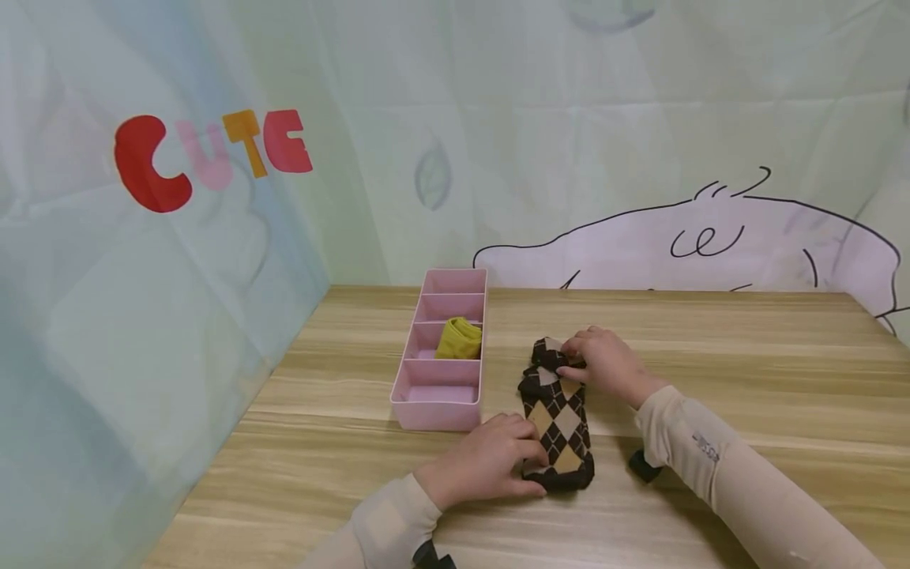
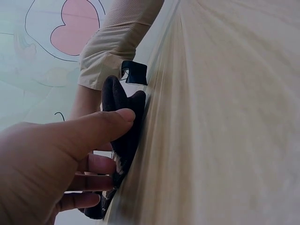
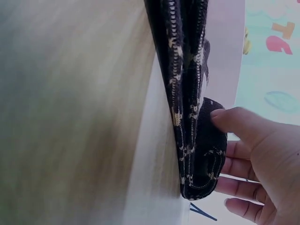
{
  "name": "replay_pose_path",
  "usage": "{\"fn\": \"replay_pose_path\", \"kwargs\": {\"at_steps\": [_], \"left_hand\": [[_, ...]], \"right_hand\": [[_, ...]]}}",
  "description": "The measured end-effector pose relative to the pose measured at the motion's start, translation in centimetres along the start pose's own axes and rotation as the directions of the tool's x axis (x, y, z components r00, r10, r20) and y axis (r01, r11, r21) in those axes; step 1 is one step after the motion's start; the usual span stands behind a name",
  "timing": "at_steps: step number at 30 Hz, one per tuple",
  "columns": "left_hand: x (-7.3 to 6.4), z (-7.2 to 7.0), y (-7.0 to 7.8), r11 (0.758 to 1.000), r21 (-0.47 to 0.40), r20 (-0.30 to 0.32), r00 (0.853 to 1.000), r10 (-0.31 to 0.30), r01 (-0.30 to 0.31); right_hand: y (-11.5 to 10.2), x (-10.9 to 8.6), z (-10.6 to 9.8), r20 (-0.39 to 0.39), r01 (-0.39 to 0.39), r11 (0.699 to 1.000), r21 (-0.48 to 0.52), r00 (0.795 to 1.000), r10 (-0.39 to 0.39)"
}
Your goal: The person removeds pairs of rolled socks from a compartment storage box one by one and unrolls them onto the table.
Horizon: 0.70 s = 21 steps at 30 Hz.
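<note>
Head view, entry by entry, as seen from where I stand.

Item: argyle sock (image 1: 565, 423), dark brown with tan and beige diamonds, black at its near edge; single or paired, cannot be told. Lies flat lengthwise on the desk (image 1: 284, 442), to the right of the box and apart from it. Far end bunched and turned over in layers.

Item: left hand (image 1: 490, 458), at the sock's near edge, thumb and bent fingers pinching the black band.

Item: right hand (image 1: 604, 363), at the far end, thumb on the near side of the turned-over part, fingers behind it, gripping the layers. The two hands stand well apart.

Item: pink box (image 1: 437, 415), four compartments in a row. Yellow cloth (image 1: 458, 340), rolled, sits in the second compartment from the near end; the other three hold nothing visible.

Step, by my judgement: folding or rolling the sock from its far end, partly done. Next move seems to call for the near edge held flat while the far roll is turned toward it, layers kept tight and even.
</note>
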<state>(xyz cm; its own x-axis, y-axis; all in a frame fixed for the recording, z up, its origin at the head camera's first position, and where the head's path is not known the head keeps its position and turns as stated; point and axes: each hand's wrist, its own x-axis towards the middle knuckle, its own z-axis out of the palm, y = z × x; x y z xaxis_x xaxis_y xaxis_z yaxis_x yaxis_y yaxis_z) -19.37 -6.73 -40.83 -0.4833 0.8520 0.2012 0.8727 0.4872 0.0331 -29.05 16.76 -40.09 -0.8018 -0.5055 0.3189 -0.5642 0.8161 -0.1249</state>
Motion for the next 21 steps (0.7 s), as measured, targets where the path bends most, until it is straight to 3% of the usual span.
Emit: {"fn": "replay_pose_path", "kwargs": {"at_steps": [13,21], "left_hand": [[-0.1,0.0,0.1,1.0,0.02,-0.001,1.0,0.018,-0.018],[-0.1,0.0,0.2,1.0,0.024,0.003,1.0,0.018,-0.018]], "right_hand": [[-0.8,0.7,-0.1,0.032,0.056,0.997,-0.049,0.998,-0.054],[-0.7,1.3,0.0,0.0,0.022,0.999,-0.028,1.0,-0.022]]}}
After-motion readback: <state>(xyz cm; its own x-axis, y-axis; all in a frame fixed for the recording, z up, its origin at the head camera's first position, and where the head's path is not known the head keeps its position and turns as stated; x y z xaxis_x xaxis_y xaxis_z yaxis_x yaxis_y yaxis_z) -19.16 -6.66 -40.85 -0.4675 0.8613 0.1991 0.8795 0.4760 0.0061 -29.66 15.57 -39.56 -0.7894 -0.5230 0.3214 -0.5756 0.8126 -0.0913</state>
